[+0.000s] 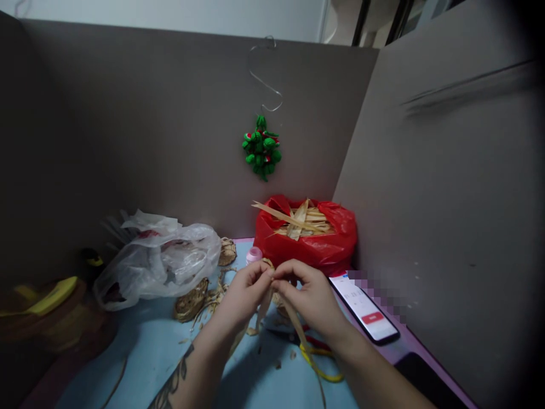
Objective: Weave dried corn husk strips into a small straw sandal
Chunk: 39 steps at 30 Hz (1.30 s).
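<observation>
My left hand [251, 285] and my right hand [307, 289] meet above the blue work surface, fingertips pinched together. Both are closed on a pale dried leaf strip [294, 319], whose ends hang down below the fingers. Its upper part between the fingertips is mostly hidden. Under my right wrist lie scissors [327, 375] with yellow and red handles, partly covered by the arm. Left of my left hand sits a coiled, woven piece of dried fibre [192, 301], with loose scraps around it.
Behind my hands stands a red plastic bag [289, 250] full of dried strips, beside a small pink jar [254, 255]. A clear plastic bag [187, 255] lies left; a phone [364, 309] lies right. Grey partitions [170, 125] enclose the desk, with a green ornament [261, 149] hanging.
</observation>
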Motion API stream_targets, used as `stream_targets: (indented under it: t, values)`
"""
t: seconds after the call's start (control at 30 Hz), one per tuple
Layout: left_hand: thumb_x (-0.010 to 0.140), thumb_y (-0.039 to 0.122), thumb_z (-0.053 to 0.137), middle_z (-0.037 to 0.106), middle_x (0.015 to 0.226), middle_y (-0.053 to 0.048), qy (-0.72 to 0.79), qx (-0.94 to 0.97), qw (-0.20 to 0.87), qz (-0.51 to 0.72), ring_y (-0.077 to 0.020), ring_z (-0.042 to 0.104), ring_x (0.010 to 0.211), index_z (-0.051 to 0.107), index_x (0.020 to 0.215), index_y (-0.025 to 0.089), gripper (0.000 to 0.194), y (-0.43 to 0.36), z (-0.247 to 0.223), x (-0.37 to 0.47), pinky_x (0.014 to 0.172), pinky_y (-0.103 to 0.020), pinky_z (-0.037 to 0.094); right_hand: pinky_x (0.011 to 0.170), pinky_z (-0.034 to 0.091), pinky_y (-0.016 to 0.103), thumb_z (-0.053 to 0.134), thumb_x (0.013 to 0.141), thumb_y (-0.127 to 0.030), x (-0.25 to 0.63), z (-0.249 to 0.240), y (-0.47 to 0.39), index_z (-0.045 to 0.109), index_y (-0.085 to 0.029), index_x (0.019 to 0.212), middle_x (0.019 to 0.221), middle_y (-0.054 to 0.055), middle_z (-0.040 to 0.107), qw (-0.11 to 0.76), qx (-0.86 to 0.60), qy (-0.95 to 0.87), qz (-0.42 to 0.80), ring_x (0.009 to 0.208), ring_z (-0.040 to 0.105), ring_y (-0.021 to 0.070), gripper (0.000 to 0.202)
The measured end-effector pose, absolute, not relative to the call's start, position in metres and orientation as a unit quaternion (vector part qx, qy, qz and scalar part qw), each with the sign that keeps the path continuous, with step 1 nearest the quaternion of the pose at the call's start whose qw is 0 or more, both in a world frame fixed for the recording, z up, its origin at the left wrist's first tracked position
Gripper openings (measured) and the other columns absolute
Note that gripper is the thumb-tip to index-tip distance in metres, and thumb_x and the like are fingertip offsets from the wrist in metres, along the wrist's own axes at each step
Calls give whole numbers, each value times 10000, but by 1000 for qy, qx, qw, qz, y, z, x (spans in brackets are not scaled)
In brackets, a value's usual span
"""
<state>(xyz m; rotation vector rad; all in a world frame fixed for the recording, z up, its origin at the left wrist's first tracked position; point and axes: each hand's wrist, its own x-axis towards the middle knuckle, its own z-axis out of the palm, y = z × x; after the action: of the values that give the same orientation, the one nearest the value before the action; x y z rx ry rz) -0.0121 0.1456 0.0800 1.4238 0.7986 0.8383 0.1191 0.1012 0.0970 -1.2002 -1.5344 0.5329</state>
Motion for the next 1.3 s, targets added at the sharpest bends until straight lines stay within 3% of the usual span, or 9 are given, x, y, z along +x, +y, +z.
stream_targets:
  t: [0.63,0.77,0.87,1.03,1.13,1.3]
  values:
    - [777,414,576,359,558,71,322,577,661,355,-61,273,491,475,682,167,284,149,76,-17,466,-192,208,690,458,324,529,806,-83,121,68,110,622,-226,802,740,22,639,572,-423,-703,-4,731,554,172,170]
    - [763,420,591,364,563,66,314,576,661,363,-64,285,502,480,675,163,293,149,76,-17,475,-191,216,690,459,331,534,807,-104,121,69,110,613,-225,775,726,24,631,577,-435,-691,24,729,563,174,147]
    - [772,431,577,372,561,63,311,569,656,387,-64,287,496,461,655,163,314,150,75,-16,475,-196,222,653,464,290,555,789,-113,122,76,107,590,-213,744,717,14,615,586,-436,-673,119,700,570,155,115]
    - [788,441,560,391,584,63,338,549,630,433,-66,294,505,454,681,169,312,151,74,-15,470,-194,233,644,449,227,533,746,-27,119,92,91,592,-202,730,716,-11,621,462,-385,-766,228,679,571,120,186]
    - [790,455,557,412,610,61,348,549,618,441,-65,307,511,460,704,171,312,152,74,-15,470,-189,247,634,429,218,503,753,-13,115,94,86,600,-205,757,718,-13,626,391,-394,-812,181,678,564,120,215]
    - [788,470,553,415,587,62,352,554,613,440,-67,325,500,461,699,177,320,152,71,-14,466,-188,256,599,413,228,483,775,-36,118,85,94,599,-198,771,723,12,623,369,-466,-801,73,655,559,135,199]
